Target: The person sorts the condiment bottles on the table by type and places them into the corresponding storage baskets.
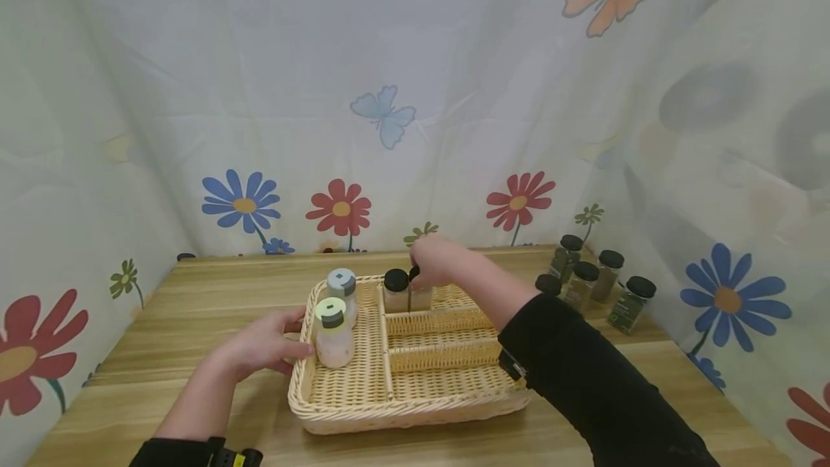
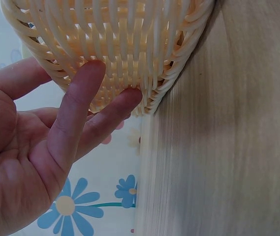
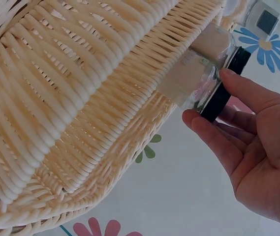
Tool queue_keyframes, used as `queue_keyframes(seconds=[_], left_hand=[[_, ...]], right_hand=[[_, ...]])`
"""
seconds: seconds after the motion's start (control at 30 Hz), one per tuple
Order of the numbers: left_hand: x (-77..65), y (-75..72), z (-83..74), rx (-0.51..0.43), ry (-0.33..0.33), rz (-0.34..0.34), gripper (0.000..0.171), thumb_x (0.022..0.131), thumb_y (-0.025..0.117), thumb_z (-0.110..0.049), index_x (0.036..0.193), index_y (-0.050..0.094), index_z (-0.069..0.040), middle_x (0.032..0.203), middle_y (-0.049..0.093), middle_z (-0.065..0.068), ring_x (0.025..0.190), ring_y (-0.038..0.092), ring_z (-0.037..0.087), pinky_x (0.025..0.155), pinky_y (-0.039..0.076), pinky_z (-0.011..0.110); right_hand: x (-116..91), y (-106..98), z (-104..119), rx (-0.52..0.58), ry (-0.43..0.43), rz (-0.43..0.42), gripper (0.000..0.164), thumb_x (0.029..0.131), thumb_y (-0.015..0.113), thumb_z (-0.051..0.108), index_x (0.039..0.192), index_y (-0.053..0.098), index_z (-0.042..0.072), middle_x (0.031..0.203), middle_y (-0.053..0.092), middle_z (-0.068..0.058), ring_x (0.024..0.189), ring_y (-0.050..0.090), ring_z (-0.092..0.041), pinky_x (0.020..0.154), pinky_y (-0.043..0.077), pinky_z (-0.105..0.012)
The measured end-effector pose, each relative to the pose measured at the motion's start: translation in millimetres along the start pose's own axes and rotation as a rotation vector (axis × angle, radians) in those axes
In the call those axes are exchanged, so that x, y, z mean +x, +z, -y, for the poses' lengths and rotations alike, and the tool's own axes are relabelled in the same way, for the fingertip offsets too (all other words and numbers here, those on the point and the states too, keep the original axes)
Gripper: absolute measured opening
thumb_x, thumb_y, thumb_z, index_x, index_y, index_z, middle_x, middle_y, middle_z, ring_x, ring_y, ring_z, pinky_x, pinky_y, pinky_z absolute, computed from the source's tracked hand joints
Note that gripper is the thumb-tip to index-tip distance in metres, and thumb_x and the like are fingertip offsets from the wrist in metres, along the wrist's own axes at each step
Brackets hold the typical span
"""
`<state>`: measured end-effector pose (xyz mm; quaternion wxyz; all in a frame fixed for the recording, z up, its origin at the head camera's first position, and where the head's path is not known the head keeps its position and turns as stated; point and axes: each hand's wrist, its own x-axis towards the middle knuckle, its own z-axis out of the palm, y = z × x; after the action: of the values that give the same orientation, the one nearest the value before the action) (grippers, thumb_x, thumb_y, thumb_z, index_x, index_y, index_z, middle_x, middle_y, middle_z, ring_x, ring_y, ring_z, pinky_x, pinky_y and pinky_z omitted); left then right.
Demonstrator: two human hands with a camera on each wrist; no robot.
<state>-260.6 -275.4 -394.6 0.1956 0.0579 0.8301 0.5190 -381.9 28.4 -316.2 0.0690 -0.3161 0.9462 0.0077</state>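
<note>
and the right hand [image 1: 444, 259] is in at the back of the wicker basket [image 1: 363, 420], its grip pinching the black lid [image 3: 217, 100] of a glass spice jar [image 3: 191, 78]! that jar is upright in the rear right-hand compartment, up at its left end, tight beside a second black-lidded jar [image 1: 397, 301]; whether its base touches the basket floor, i can't tell. over on the left, the left hand [image 1: 275, 337] has a loose, unclenched grip, fingertips [image 2: 132, 96] touching the basket's woven outer wall. inside the long left compartment stand two shakers, one with a yellow-green lid [image 1: 333, 341] in front, one with a pale blue lid [image 1: 341, 279] just behind. two woven dividers [image 1: 444, 359] split the right side into three. out on the wooden table [image 1: 259, 409], well right of the basket, a cluster of five black-lidded jars [image 1: 583, 287] stands near the printed curtain [image 1: 454, 42].
</note>
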Motion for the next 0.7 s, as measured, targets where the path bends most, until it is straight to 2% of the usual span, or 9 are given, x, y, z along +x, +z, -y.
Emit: queue_keyframes(seconds=[0.07, 0.17, 0.3, 0.4, 0.53, 0.7], left_hand=[[-0.2, 0.2, -0.1, -0.003, -0.002, 0.001, 0.086, 0.087, 0.073, -0.011, 0.159, 0.025, -0.003, 0.154, 0.036, 0.036, 0.108, 0.070, 0.032, 0.076, 0.064, 0.048], [-1.2, 0.5, -1.0, -0.007, -0.004, 0.002, 0.086, 0.087, 0.073, -0.010, 0.159, 0.025, -0.003, 0.154, 0.036, 0.036, 0.108, 0.070, 0.032, 0.077, 0.064, 0.048], [-1.9, -0.2, -2.4, -0.002, -0.003, 0.000, 0.087, 0.087, 0.073, -0.010, 0.159, 0.024, -0.002, 0.154, 0.035, 0.036, 0.109, 0.069, 0.032, 0.078, 0.064, 0.048], [-2.1, -0.5, -2.1, 0.003, -0.008, -0.004, 0.087, 0.087, 0.073, -0.010, 0.159, 0.024, -0.001, 0.154, 0.035, 0.037, 0.110, 0.069, 0.032, 0.077, 0.064, 0.048], [-1.8, -0.2, -1.1, 0.004, -0.006, -0.004, 0.087, 0.087, 0.073, -0.010, 0.159, 0.023, 0.000, 0.155, 0.034, 0.037, 0.110, 0.069, 0.032, 0.077, 0.064, 0.048], [-2.5, 1.7, -2.7, -0.005, -0.003, 0.000, 0.087, 0.087, 0.073, -0.010, 0.159, 0.024, -0.002, 0.155, 0.034, 0.036, 0.109, 0.069, 0.031, 0.078, 0.064, 0.048]], right_hand=[[-0.8, 0.9, 0.6, -0.006, 0.013, 0.004, 0.033, 0.087, 0.079, 0.034, 0.104, 0.073, 0.007, 0.098, 0.072, -0.005, 0.081, 0.062, -0.016, 0.077, 0.055, -0.033], [-1.7, 2.2, 1.6, -0.007, 0.032, 0.014, 0.036, 0.087, 0.079, 0.035, 0.108, 0.071, 0.007, 0.102, 0.072, -0.005, 0.082, 0.061, -0.016, 0.077, 0.054, -0.033], [-2.3, 2.5, 5.1, -0.014, 0.039, 0.027, 0.030, 0.088, 0.078, 0.034, 0.099, 0.070, 0.008, 0.091, 0.069, -0.003, 0.075, 0.057, -0.015, 0.068, 0.048, -0.029], [-3.4, 1.4, 8.6, -0.024, 0.044, 0.025, 0.030, 0.087, 0.079, 0.034, 0.098, 0.070, 0.007, 0.090, 0.069, -0.004, 0.076, 0.058, -0.016, 0.069, 0.049, -0.030], [-3.0, 2.7, 10.2, -0.052, 0.055, 0.009, 0.035, 0.086, 0.080, 0.035, 0.103, 0.071, 0.006, 0.097, 0.072, -0.005, 0.084, 0.062, -0.017, 0.076, 0.055, -0.033], [-2.8, 4.1, 10.3, -0.062, 0.061, 0.007, 0.031, 0.086, 0.080, 0.035, 0.097, 0.069, 0.008, 0.091, 0.069, -0.003, 0.080, 0.059, -0.016, 0.071, 0.051, -0.031]])
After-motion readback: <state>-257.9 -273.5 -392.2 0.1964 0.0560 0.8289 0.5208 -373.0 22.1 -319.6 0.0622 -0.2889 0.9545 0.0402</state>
